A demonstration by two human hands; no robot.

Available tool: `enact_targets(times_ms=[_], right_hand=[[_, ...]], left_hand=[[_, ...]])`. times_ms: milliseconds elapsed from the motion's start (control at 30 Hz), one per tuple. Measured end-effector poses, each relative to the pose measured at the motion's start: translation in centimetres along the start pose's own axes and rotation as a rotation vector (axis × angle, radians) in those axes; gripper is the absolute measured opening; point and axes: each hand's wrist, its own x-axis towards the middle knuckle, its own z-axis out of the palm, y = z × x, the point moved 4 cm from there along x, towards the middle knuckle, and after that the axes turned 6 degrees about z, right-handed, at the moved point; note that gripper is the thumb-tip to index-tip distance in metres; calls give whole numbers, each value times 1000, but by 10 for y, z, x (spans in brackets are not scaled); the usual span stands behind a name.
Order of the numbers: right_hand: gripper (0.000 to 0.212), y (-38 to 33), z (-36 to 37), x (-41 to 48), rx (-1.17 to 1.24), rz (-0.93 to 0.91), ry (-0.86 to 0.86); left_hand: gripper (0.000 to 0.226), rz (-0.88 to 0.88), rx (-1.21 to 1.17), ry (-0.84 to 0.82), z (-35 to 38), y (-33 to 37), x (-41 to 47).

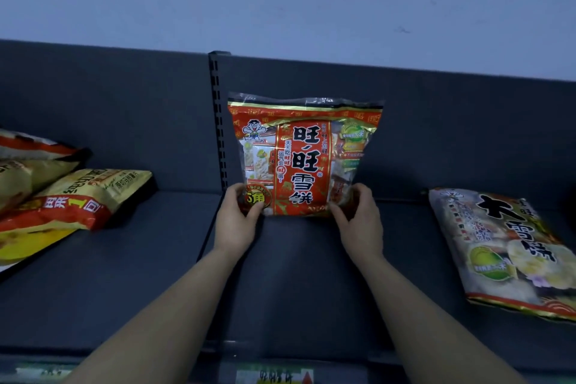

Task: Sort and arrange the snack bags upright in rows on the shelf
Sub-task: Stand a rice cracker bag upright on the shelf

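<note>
A red snack bag (304,156) with black characters stands upright on the dark grey shelf (296,274), leaning against the back panel near the slotted upright. My left hand (238,218) grips its lower left corner, thumb on the front. My right hand (358,218) grips its lower right corner the same way. A pale snack bag (505,249) with black characters lies flat on the shelf to the right. Several yellow and red snack bags (62,199) lie piled flat at the left.
The slotted metal upright (218,121) splits the back panel just left of the red bag. Price labels (274,376) line the shelf's front edge. A pale wall rises above the shelf unit.
</note>
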Motion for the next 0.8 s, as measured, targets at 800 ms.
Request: enact_targets(times_ms=[800], right_hand=[[50, -33, -64, 5, 89, -95, 58]], left_hand=[[56, 272, -63, 190, -17, 99, -12]])
